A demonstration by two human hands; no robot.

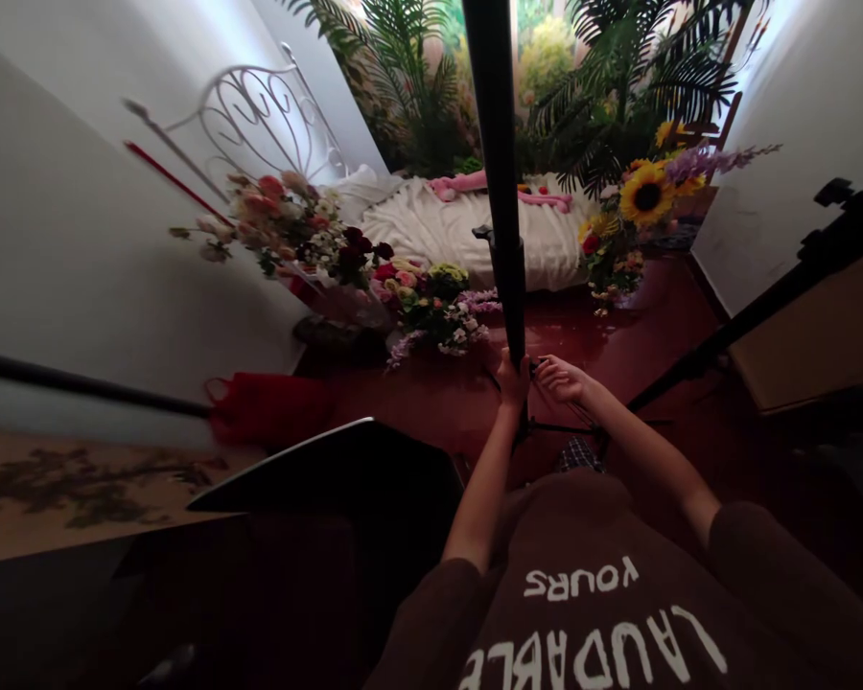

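Observation:
A tall black light stand [503,192] rises in front of me, its pole running up past the top of the view. My left hand [513,377] is wrapped round the pole's lower section. On the right side of the pole, my right hand [559,379] has its fingers curled at a small black knob [534,365]. Its fingertips touch or nearly touch that knob. A second clamp knob [483,233] sticks out higher up the pole. Thin dark legs of the stand [561,428] spread near the floor below my hands.
Flower bunches [438,297] and a white-draped bed [431,225] lie ahead, with a sunflower arrangement [643,196] at right. Another black stand [748,316] slants along the right. A dark panel with a pale edge [360,479] and a red bag [266,407] are at left.

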